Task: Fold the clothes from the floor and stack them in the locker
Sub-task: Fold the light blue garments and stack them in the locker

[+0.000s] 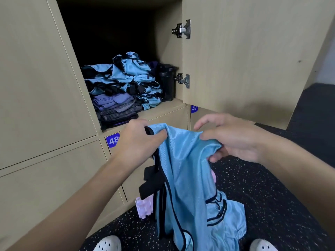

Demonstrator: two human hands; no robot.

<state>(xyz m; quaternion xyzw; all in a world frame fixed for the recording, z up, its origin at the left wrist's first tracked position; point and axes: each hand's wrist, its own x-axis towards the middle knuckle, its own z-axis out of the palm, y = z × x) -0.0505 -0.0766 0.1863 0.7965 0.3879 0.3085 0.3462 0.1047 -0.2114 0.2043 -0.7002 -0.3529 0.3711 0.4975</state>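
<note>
Stacks of folded clothes sit in the open locker, up on the left. Below it, the left hand grips the top edge of a light blue bib that hangs down to the speckled floor. The right hand pinches the other end, index finger loosely stretched out.

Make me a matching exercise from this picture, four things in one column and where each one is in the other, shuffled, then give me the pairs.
Things:
1. light blue bib
2. black bottle
3. folded purple clothes
4. pink item

Places:
A. on the floor
B. held by left hand and right hand
C. far right inside the locker
D. front left inside the locker

Pairs: 1-B, 2-C, 3-D, 4-A
</note>
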